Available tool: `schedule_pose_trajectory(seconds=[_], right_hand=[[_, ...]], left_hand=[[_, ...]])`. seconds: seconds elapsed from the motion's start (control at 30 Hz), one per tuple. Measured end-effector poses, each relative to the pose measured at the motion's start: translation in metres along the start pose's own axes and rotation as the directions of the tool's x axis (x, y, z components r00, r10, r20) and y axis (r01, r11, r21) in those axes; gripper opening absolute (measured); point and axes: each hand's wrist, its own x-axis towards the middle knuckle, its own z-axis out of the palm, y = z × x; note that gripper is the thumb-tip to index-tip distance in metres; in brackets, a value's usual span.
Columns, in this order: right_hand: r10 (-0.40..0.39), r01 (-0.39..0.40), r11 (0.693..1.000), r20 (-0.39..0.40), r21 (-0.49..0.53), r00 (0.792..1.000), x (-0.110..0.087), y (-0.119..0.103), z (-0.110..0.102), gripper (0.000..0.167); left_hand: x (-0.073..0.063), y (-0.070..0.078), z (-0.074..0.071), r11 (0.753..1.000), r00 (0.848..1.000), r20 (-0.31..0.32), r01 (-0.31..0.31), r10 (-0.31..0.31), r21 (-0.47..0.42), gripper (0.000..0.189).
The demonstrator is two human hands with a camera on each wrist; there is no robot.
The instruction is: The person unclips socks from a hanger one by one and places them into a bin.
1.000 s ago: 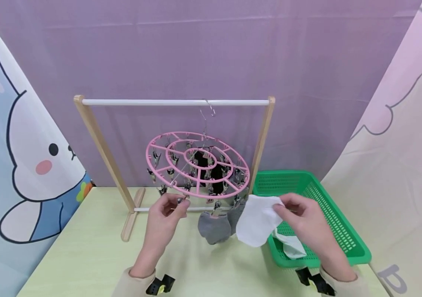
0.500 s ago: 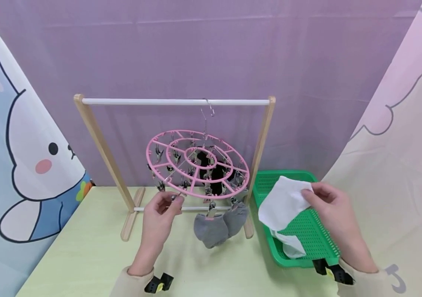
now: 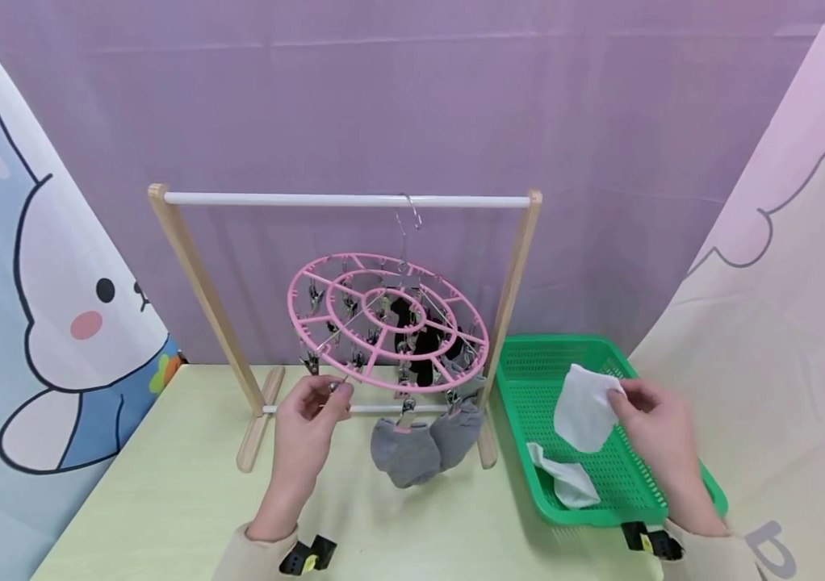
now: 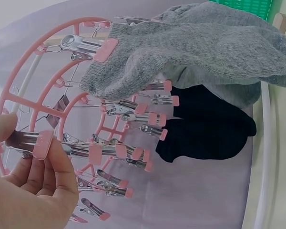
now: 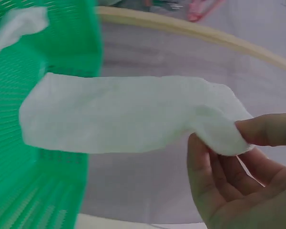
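Note:
My left hand (image 3: 308,424) pinches a metal clip (image 4: 35,143) with pink tips between thumb and fingers. It belongs to a round pink hanger (image 4: 24,99) with rings of such clips. In the head view my right hand (image 3: 655,424) holds a white sock (image 3: 587,407) by its cuff over the basket; the right wrist view shows the sock stretched out flat, its cuff folded at the thumb. Two grey socks (image 3: 405,453) hang clipped at the hanger's near right. Black socks (image 4: 209,129) hang further in, partly hidden by the rings in the head view.
A green basket (image 3: 529,484) stands at the right with another white sock (image 3: 568,482) in it. The hanger hooks onto the white bar (image 3: 274,198) of a wooden-legged rack. A purple curtain (image 3: 311,97) is behind the rack.
My right hand has moved right, away from the hanger, carrying the white sock over the basket. My left hand has shifted slightly left with the clip, and the hanger has turned a little.

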Motion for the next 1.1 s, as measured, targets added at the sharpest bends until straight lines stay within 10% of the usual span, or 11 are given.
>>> schedule_pose_trajectory(seconds=[0.23, 0.63, 1.1], right_hand=[[-0.044, 0.08, 0.986, 0.233, -0.147, 0.971, -0.013, 0.026, 0.029, 0.018], [0.008, 0.06, 0.993, 0.565, -0.101, 0.825, -0.028, 0.034, 0.047, 0.017], [-0.016, 0.07, 0.994, 0.506, -0.088, 0.862, -0.03, -0.015, 0.047, 0.014]], left_hand=[[-0.001, 0.0, -0.001, 1.0, 1.0, -0.017, 0.009, -0.009, -0.007, 0.015], [-0.003, 0.002, -0.004, 1.0, 1.0, -0.015, 0.02, -0.02, 0.002, 0.017], [-0.005, 0.003, -0.007, 1.0, 1.0, -0.006, 0.019, -0.019, 0.006, 0.018]])
